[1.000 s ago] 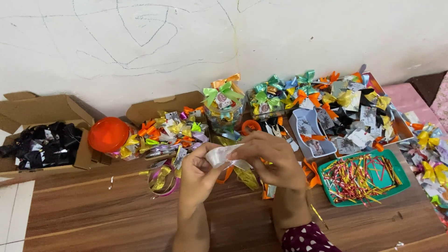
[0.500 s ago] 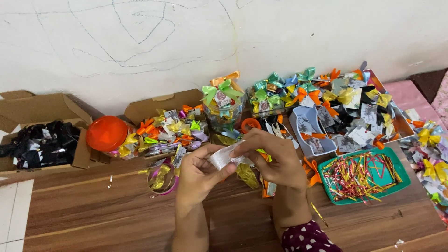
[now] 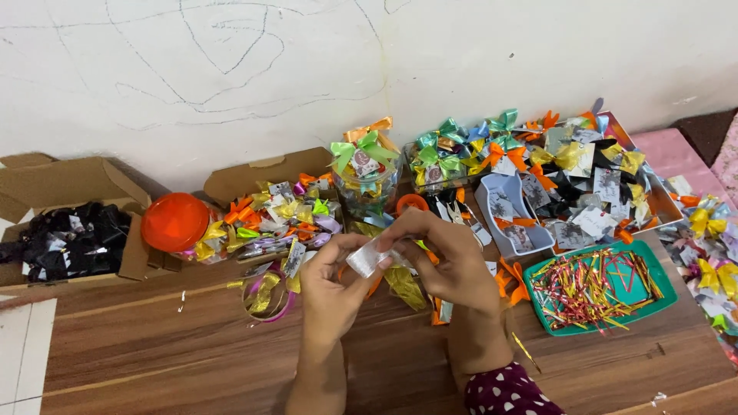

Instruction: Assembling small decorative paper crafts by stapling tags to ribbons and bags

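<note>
While bows [image 3: 492, 146] crowd the table [image 3: 154, 353], left hand [image 3: 332, 286] and right hand [image 3: 446, 257] together pinch a silver ribbon [image 3: 367, 257].

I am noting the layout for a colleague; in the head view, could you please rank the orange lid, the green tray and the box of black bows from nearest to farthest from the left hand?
1. Orange lid: up and to the left of the left hand.
2. Green tray: far to the right, past the right hand.
3. Box of black bows: farthest, at the far left edge.
</note>
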